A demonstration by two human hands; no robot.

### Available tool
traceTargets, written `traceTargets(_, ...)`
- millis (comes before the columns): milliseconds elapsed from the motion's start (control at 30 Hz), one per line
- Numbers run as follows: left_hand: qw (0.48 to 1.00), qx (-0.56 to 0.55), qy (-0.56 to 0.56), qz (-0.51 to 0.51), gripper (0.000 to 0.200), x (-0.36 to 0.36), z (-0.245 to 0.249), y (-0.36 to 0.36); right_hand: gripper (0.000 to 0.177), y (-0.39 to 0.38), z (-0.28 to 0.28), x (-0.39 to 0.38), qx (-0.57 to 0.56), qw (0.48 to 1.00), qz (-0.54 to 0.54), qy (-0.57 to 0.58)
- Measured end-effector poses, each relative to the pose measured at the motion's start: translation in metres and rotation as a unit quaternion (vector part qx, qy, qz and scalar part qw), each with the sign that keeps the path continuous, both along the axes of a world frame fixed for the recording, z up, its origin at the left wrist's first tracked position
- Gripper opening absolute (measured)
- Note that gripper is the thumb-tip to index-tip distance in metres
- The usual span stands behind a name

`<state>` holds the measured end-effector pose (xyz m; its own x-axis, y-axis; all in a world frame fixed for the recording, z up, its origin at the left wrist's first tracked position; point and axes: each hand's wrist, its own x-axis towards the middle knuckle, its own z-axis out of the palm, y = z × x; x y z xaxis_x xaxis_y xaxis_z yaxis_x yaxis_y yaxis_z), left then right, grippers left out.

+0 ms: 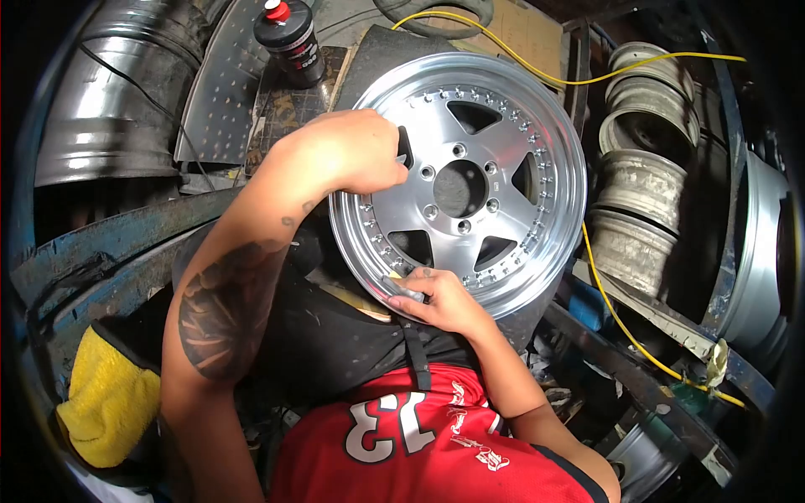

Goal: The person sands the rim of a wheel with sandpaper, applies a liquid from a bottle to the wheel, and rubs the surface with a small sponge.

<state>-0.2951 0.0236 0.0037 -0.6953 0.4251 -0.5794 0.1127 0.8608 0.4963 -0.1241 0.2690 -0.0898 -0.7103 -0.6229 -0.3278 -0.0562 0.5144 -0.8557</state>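
Observation:
A bright polished alloy wheel (520, 226) lies face up before me, with small bolts around its inner ring and several lug holes round the hub. My left hand (360, 155) is closed at a spoke window on the wheel's left side, a sliver of a thin grey piece (402, 159) showing at its fingertips. At the near lip, my right hand (449, 302) pinches a small folded grey piece (406, 290) between thumb and fingers, against the rim; I cannot tell its material.
A black bottle with a red cap (289, 42) stands behind my left forearm. Several dull wheel barrels (641, 184) are stacked on the right rack. A yellow cable (599, 264) runs behind the wheel and down its right side. A yellow cloth (109, 394) hangs at lower left.

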Motion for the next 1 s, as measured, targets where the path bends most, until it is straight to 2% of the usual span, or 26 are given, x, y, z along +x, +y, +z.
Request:
traceTargets(100,0.999,-0.011,0.039,-0.010,0.035,0.001,-0.007,-0.003,0.027,0.007,-0.001,-0.002,-0.020,0.999,0.021,-0.026)
traceTargets(167,0.999,0.014,0.032,-0.014,0.034,-0.001,-0.004,-0.003,0.025,0.008,-0.008,-0.002,-0.029,0.998,0.003,-0.048)
traceTargets(233,0.998,0.042,0.037,-0.014,0.032,0.000,-0.001,-0.001,0.016,0.007,-0.006,-0.001,-0.041,0.999,-0.016,-0.032)
traceTargets(300,1.000,0.025,0.017,0.006,0.031,0.000,0.003,0.000,0.013,0.003,-0.012,-0.001,-0.070,0.996,-0.033,-0.032)
traceTargets(333,1.000,0.016,0.014,0.007,0.031,0.000,0.003,0.000,0.011,-0.005,-0.006,-0.001,-0.043,0.997,-0.042,-0.043)
traceTargets(467,0.999,0.019,0.030,0.001,0.030,0.003,-0.006,0.000,0.015,0.009,-0.003,-0.007,-0.010,0.996,0.005,-0.085)
traceTargets(600,0.999,0.026,0.030,-0.016,0.030,0.003,0.000,0.004,0.023,-0.004,0.001,-0.008,-0.025,0.995,-0.028,-0.088)
traceTargets(733,0.997,0.051,0.036,-0.041,0.031,0.004,0.001,0.005,0.023,0.006,0.005,-0.008,0.035,0.999,0.026,-0.023)
traceTargets(833,0.999,0.023,0.014,-0.032,0.031,0.005,0.001,0.008,0.025,-0.004,-0.003,-0.011,-0.015,0.999,0.019,-0.027)
traceTargets(867,0.998,0.038,0.029,-0.036,0.031,0.005,0.000,0.008,0.027,-0.003,0.005,-0.008,0.028,0.999,0.003,-0.034)
traceTargets(933,0.996,0.060,0.054,-0.040,0.031,0.009,-0.003,0.005,0.030,0.004,0.005,-0.005,0.044,0.999,0.021,-0.007)
traceTargets(1000,0.998,0.035,0.020,-0.037,0.031,0.007,0.003,0.007,0.033,0.004,0.001,-0.002,0.052,0.998,0.031,0.013)
